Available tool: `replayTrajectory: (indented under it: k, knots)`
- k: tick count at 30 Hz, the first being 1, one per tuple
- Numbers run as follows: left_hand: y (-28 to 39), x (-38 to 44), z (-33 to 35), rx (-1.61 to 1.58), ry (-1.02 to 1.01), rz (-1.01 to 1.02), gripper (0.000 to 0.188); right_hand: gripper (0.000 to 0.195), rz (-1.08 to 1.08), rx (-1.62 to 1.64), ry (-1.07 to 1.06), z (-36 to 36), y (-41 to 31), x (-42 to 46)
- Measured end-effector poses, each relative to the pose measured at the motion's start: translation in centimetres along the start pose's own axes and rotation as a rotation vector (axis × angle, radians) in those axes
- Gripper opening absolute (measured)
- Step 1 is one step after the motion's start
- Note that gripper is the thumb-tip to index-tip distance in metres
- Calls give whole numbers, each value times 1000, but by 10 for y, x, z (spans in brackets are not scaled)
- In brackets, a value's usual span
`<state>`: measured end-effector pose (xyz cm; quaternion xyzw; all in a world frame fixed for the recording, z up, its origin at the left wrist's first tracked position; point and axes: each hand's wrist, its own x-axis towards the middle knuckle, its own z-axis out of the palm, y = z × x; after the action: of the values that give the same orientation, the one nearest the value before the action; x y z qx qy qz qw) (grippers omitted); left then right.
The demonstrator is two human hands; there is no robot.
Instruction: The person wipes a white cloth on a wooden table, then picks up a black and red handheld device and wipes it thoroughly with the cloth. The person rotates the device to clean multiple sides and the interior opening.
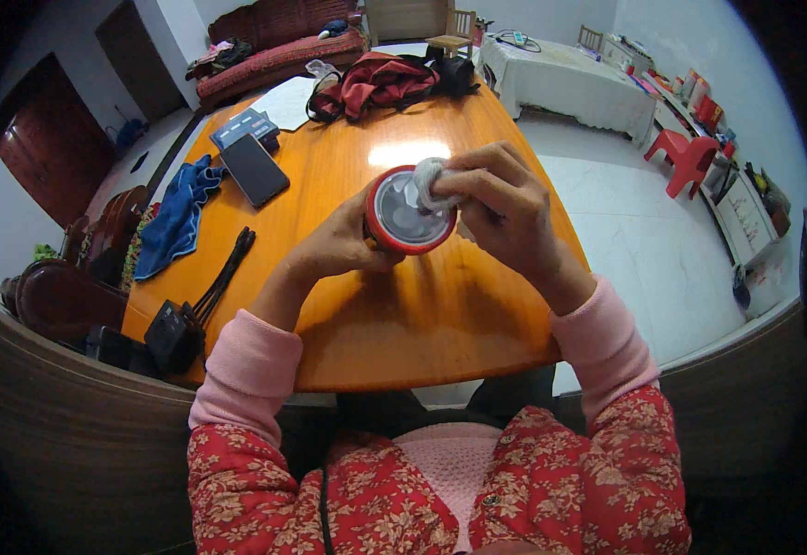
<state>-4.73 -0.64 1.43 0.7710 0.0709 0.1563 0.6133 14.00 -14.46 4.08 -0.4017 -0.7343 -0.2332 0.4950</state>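
My left hand (337,236) is wrapped around the side of a round red container (411,248) with a clear top, held above the wooden table (375,347). In my right hand (507,201), thumb and fingers pinch a looped bundle of grey cord or yarn (429,184) over the right part of the container's top. Whether the bundle touches the top or passes into it I cannot tell. The container's lower part and its contents are not clear to see.
Left on the table lie a blue cloth (180,222), a smartphone (254,170) against blue boxes (240,127), and a black adapter (173,335) with its cable. Farther back are a white sheet (285,103) and a dark red bag (389,83). A red plastic stool (684,156) stands right.
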Motion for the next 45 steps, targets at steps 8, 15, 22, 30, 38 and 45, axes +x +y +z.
replayTrajectory:
  k: [8,15,22,30,38,45]
  knots:
    - [4,1,6,35,7,-12,93,22,-161,-24,-104,3,-24,-1]
    - [2,1,-3,24,-96,8,93,19,-86,-150,-24,-4,-11,8]
    - [-2,-1,-3,110,-144,-5,93,11,-216,-13,-176,-11,-21,0]
    - [1,-3,-1,111,-125,40,91,15,-203,-151,-108,5,-30,-1]
    - [0,-2,-3,88,-106,23,91,13,-189,-94,-49,-15,-5,3]
    - [2,-5,-4,-35,-111,-28,95,31,-154,-169,-136,2,-25,-8]
